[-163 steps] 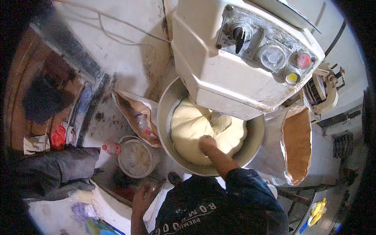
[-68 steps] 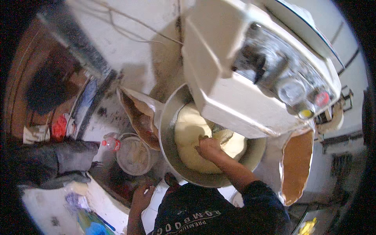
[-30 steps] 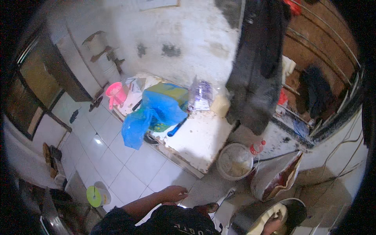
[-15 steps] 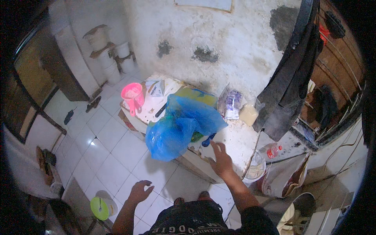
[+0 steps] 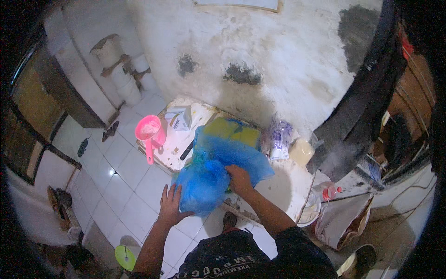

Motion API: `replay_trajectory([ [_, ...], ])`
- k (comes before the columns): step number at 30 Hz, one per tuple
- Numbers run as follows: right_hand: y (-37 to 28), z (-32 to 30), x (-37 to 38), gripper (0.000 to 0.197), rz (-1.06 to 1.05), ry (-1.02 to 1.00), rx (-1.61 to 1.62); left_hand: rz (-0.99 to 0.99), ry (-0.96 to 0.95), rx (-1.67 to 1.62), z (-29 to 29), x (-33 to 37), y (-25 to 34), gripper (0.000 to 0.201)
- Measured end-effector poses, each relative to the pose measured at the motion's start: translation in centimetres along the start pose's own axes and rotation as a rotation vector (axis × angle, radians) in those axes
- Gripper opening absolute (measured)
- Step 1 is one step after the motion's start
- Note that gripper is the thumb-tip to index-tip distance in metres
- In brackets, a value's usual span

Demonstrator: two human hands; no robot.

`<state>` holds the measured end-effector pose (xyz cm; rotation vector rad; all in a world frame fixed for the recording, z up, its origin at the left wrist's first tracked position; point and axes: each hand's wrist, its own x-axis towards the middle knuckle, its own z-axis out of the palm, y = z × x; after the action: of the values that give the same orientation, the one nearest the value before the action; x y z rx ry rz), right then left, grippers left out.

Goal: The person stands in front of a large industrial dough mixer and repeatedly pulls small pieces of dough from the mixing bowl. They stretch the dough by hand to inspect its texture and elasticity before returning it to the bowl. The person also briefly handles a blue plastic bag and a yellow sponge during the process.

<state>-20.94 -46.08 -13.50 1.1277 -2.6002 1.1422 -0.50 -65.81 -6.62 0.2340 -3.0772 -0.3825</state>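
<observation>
A big translucent blue plastic bag (image 5: 202, 188) bulges over the front edge of a worn white tabletop (image 5: 274, 188). Yellow-green pieces (image 5: 225, 130) show under and behind its far part. My right hand (image 5: 240, 180) is closed at the bag's right side, its fingertips partly lost in the folds. Against the left side of the bulge, my left hand (image 5: 173, 207) rests with spread fingers and thumb. Left of the bag lies a dark-handled knife (image 5: 187, 151), its blade mostly covered. What the bulge contains cannot be made out.
At the table's left end stand a pink measuring jug (image 5: 151, 130) with pale powder and a small white box (image 5: 179, 118). Clear packets (image 5: 279, 139) and a bag of cream-coloured stuff (image 5: 302, 151) sit at the right. A white bucket (image 5: 309, 211) stands beside the table.
Both hands have moved forward to the blue bag, the right from the table front and the left from over the floor. The view has shifted somewhat.
</observation>
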Motion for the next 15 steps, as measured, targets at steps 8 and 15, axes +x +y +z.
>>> replay_trajectory([
  [8, -3.8, -8.9, 9.8, 0.024, -0.088, 0.055, -0.018, 0.069, 0.144, -0.087, -1.3, 12.0, 0.3, 0.112],
  [15, -4.9, -8.9, 12.5, 0.021, -0.055, 0.079, 0.06, 0.24, 0.089, -0.041, 1.3, 21.9, -0.1, 0.076],
])
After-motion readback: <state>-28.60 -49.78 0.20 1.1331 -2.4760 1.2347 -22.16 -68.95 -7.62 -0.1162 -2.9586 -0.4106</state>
